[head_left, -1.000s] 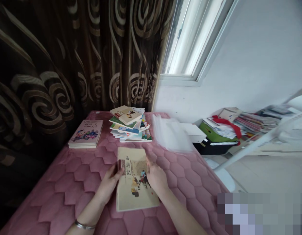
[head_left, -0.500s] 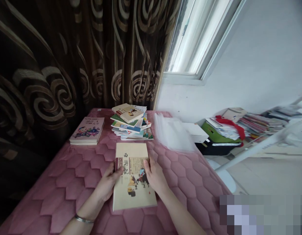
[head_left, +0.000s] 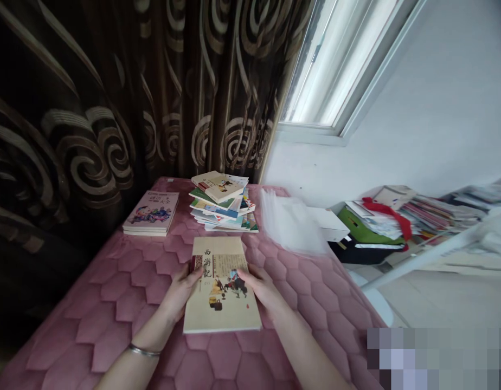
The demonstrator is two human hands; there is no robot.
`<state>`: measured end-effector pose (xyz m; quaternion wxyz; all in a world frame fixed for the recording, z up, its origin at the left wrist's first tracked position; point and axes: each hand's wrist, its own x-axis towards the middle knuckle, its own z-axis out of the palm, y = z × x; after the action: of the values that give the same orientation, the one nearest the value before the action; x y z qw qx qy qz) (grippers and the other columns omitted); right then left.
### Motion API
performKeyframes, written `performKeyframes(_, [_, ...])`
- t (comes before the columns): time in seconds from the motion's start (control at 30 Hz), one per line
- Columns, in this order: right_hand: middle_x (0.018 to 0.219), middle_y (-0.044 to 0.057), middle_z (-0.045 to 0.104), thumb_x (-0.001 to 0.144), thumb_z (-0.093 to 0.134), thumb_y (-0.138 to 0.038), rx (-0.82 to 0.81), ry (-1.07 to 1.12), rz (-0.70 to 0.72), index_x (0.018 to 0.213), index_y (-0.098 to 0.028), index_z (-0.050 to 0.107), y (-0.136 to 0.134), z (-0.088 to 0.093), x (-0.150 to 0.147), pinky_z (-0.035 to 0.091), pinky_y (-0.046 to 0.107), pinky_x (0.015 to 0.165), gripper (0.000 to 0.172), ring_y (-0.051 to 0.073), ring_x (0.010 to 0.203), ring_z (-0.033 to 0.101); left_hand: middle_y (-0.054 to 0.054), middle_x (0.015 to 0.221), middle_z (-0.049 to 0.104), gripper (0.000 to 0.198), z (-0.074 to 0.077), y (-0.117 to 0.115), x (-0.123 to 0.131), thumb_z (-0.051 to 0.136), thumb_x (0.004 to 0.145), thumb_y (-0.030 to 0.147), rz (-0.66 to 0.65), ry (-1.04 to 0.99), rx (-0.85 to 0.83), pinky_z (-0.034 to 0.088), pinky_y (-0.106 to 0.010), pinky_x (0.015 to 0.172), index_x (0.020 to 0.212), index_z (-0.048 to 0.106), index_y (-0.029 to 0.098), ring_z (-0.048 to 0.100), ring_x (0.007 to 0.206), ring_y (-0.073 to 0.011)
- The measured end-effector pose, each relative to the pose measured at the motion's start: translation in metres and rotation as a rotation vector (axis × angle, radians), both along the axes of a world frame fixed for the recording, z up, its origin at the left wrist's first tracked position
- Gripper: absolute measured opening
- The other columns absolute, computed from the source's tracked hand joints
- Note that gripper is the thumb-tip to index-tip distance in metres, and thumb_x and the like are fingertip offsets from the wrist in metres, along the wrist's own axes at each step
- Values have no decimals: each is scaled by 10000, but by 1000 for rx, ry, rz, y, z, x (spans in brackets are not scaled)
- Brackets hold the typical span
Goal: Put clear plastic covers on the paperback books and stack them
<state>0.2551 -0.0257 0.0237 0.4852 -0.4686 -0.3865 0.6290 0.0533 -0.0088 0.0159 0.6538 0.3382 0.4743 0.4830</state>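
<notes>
While both hands frame a cream-covered book (head_left: 222, 287), the step in hand looks like a plain two-handed hold, with the cover facing up and its spine side to the left. It is over the middle of the pink padded surface (head_left: 231, 355), well in from the left and right edges; whether its underside touches the padding or is slightly raised, I cannot tell. The left hand (head_left: 180, 292) is clamped on the book's left side, thumb on the cover, and the right hand (head_left: 267, 293) grips the right side likewise, its thumb near the printed figures; the other fingers are mostly hidden underneath. Toward the far edge stands an uneven stack of books (head_left: 224, 196), topped by another cream one with a similar design. Near the far left corner lies a neat little pile with a pink cover (head_left: 152, 213), and clear plastic sleeves (head_left: 291, 226) spread along the right edge, just beside the stack. As I judge it, any move from this hold calls for even pressure from both sides, keeping the book level, and enough height to pass clear of the stack's jutting corners.
</notes>
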Motion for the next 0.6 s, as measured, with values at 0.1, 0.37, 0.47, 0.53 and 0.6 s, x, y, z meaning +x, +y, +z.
performKeyframes(0.1, [872, 55, 735, 608, 767, -448, -42, 41, -106, 930, -173, 645, 2, 3, 5, 524, 354, 743, 441, 249, 811, 692, -132, 1283, 577, 596, -13, 5, -2, 731, 695, 370, 117, 252, 242, 365, -438, 1069, 1221, 514, 196, 520, 1224, -285])
performKeyframes(0.37, [752, 21, 688, 653, 655, -472, 104, -215, -372, 869, -194, 560, -3, 35, 18, 499, 306, 625, 365, 218, 702, 656, -76, 1343, 555, 320, 9, -23, 10, 614, 818, 410, -288, 471, 613, 234, -440, 1141, 1100, 698, 285, 427, 1295, -282])
performKeyframes(0.47, [733, 7, 664, 736, 574, -455, 213, -678, -321, 866, -203, 544, -9, 63, 16, 459, 277, 615, 285, 195, 688, 628, -59, 1371, 539, 404, 13, -32, 14, 590, 836, 433, -408, 365, 574, 218, -434, 1149, 1209, 637, 286, 401, 1325, -273])
performKeyframes(0.53, [774, 25, 672, 788, 533, -407, 213, -966, -221, 898, -198, 543, -10, 82, 9, 442, 271, 642, 237, 195, 730, 637, -46, 1418, 490, 465, 10, -34, 13, 537, 866, 472, -438, 247, 502, 220, -422, 1148, 1292, 562, 286, 382, 1344, -254])
performKeyframes(0.6, [835, 58, 685, 824, 510, -348, 211, -1182, -118, 967, -181, 549, -10, 97, -3, 432, 263, 662, 223, 199, 787, 649, -59, 1441, 462, 551, 7, -34, 13, 491, 876, 531, -458, 100, 405, 268, -432, 1122, 1370, 466, 288, 399, 1335, -255])
